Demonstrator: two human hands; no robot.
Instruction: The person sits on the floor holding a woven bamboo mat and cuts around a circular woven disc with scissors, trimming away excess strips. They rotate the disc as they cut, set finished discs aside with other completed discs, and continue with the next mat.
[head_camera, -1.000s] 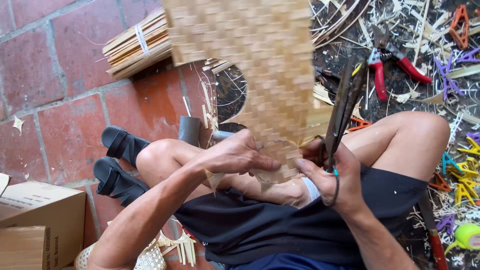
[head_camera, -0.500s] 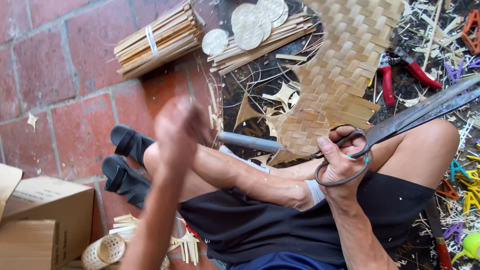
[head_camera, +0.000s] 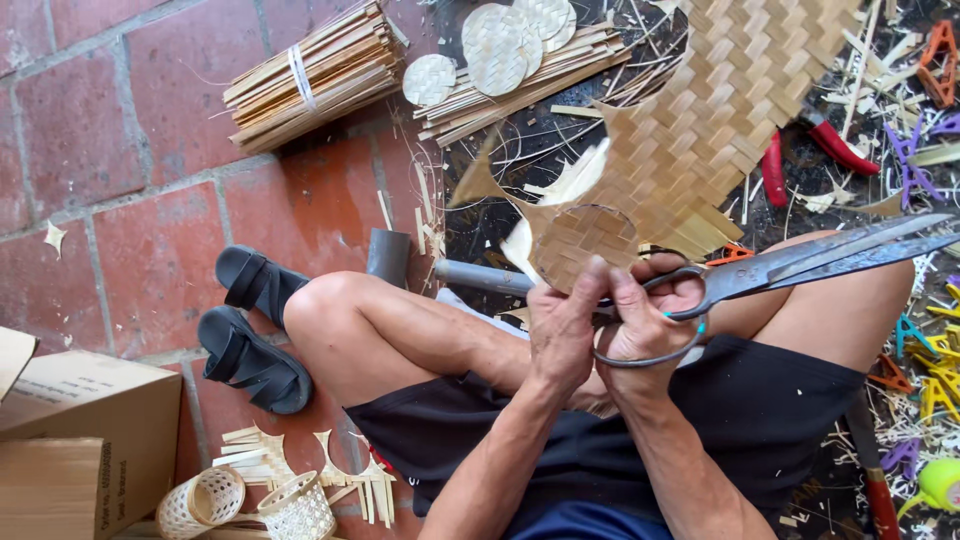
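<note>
My left hand (head_camera: 562, 325) pinches the near edge of a round woven disc (head_camera: 583, 243), fingers closed on it, just above my knees. The disc is still joined to the woven mat (head_camera: 735, 110), which rises from it up and to the right. My right hand (head_camera: 650, 325) touches the left one and is clamped on the scissors (head_camera: 800, 265), thumb and fingers through the loops. Their blades lie nearly together and point right of the disc, across my right thigh.

Above and left of the disc, loose finished discs (head_camera: 500, 45) lie on a pile of bamboo strips (head_camera: 520, 90). Further left of those is a tied bundle of strips (head_camera: 310, 80) on the red tile floor (head_camera: 120, 150). Left of the disc, past my left knee, sit two black sandals (head_camera: 250, 330). Below the sandals stand two small woven cups (head_camera: 250, 505) and, beside them, cardboard boxes (head_camera: 80, 440). Right of the mat, red-handled pliers (head_camera: 810, 150) lie among bamboo scraps.
</note>
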